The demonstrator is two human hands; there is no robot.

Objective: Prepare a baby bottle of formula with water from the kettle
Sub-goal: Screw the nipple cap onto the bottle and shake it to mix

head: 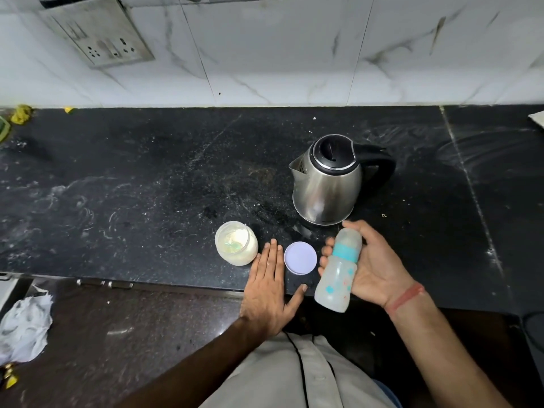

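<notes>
A cloudy baby bottle (pixel 338 269) with a teal collar and its cap on lies tilted in my right hand (pixel 374 263), whose fingers curl round it above the counter's front edge. My left hand (pixel 268 287) rests flat on the black counter (pixel 147 187), fingers straight, between an open jar of pale formula powder (pixel 236 242) and the jar's white lid (pixel 300 257), which lies flat. A steel kettle (pixel 326 184) with a black lid and handle stands just behind the bottle, spout pointing left.
A marble-tiled wall with a switch and socket plate (pixel 97 30) rises behind the counter. Yellow-green scraps (pixel 19 114) lie at the far left. A crumpled white cloth (pixel 25 328) sits low on the left, below the counter's edge.
</notes>
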